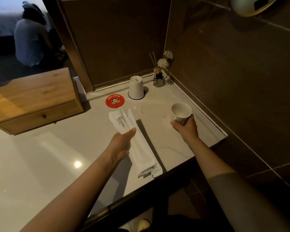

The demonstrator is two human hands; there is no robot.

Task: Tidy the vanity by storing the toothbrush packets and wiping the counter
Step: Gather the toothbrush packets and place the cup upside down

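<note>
Dark brown tiled walls close in a corner of pale marble worktop (40,153), and both hands are busy over it. At the left sits a wooden drawer box (35,99), drawer shut; toward the back a red Paul Frank coaster (115,101), an upside-down white cup (136,87) on a blue-rimmed coaster, and a reed diffuser (158,77) tucked into the corner.

Left hand (122,144) first: its fingers (132,130) are clamped on the toothbrush packets (141,148), thumb pressing on top near the printed "BRUSHING TEETH" end. It looks like a few white sleeves bunched together. Their long axis runs from the far end, up near the red coaster, back toward the near edge of the worktop, tilted a touch rightward. The near ends reach the worktop's front edge; whether they rest on it or hang just above, I cannot tell.

Right hand (184,126) now: wrapped around a small white cup (181,112), mouth up and apparently empty, held near the right-hand edge.

So the key relation: packets in the left grip, open cup just to their right, drawer box well off to the left. My guess is the packets go upright into that cup, which means swinging their long axis from lying to standing and meeting the cup's mouth. The drawer is the other candidate. Wiping is not yet begun; no cloth in sight.
</note>
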